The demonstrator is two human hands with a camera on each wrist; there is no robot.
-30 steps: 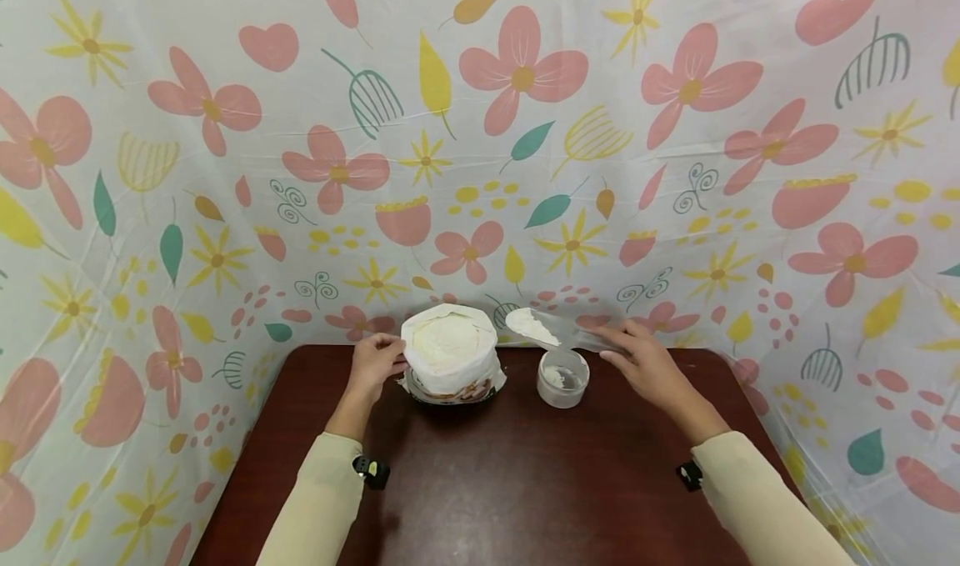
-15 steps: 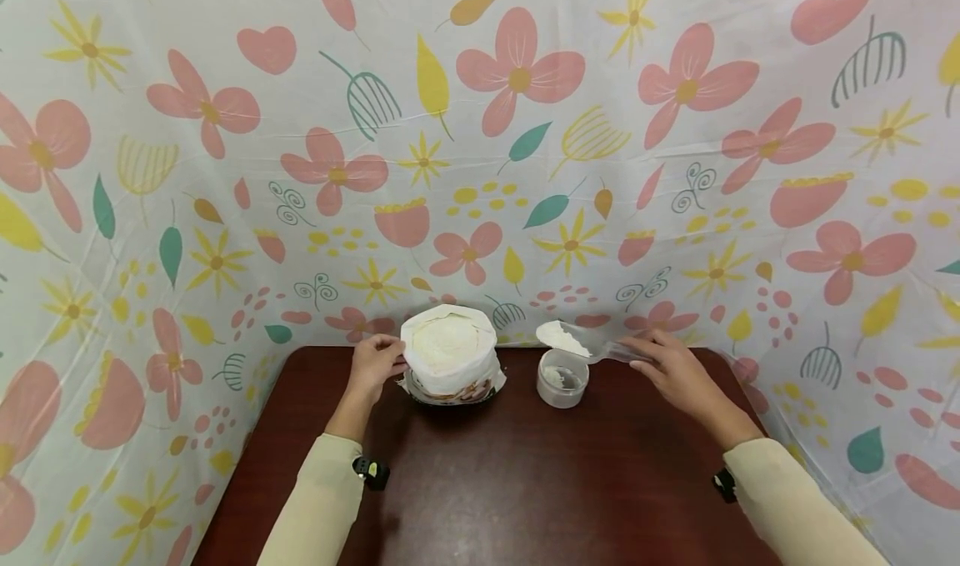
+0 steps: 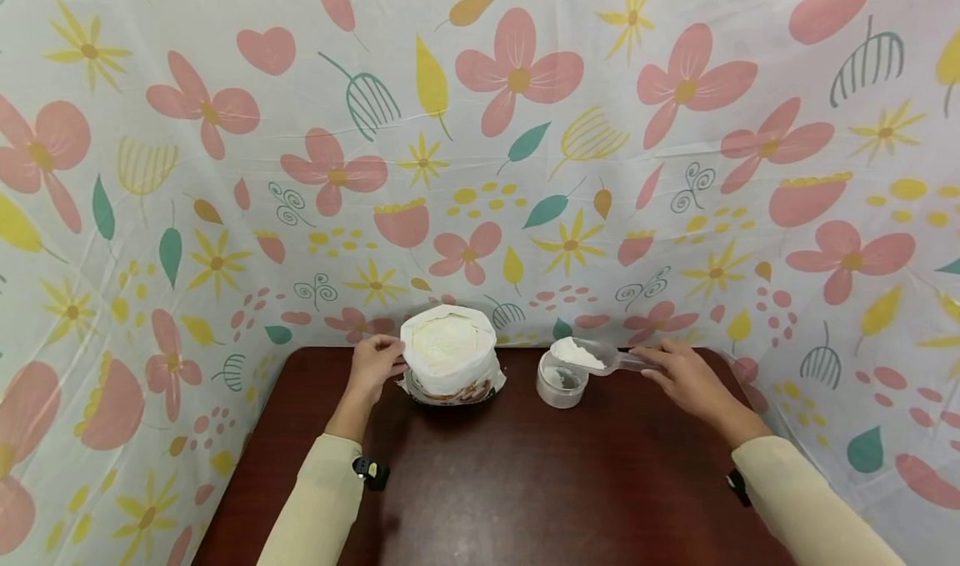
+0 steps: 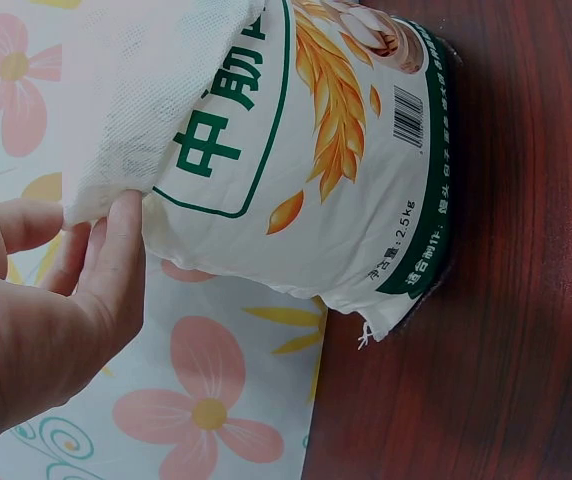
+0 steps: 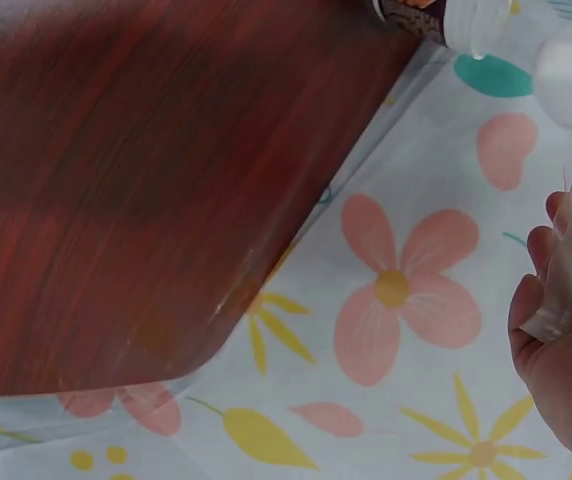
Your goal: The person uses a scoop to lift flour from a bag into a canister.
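Note:
A cloth flour bag (image 3: 450, 374), its top folded open and full of white flour (image 3: 448, 338), stands at the back of the table. My left hand (image 3: 372, 366) pinches the folded rim of the bag between thumb and fingers, as the left wrist view shows with the bag's printed side (image 4: 296, 170). My right hand (image 3: 678, 374) grips the handle of a clear plastic scoop (image 3: 611, 359) heaped with flour. The scoop's bowl is above a round clear container (image 3: 561, 393) holding a little flour. In the right wrist view, fingers of the right hand (image 5: 566, 370) curl round the scoop handle (image 5: 571, 270).
The dark red wooden table (image 3: 525, 483) has rounded far corners. A flower-printed sheet (image 3: 480, 174) hangs close behind its back edge and along the sides. The bag and the container stand apart near that back edge.
My right hand has moved right, bringing the flour-filled scoop from between bag and container to above the container, and slightly lower. The left hand stays on the bag's rim.

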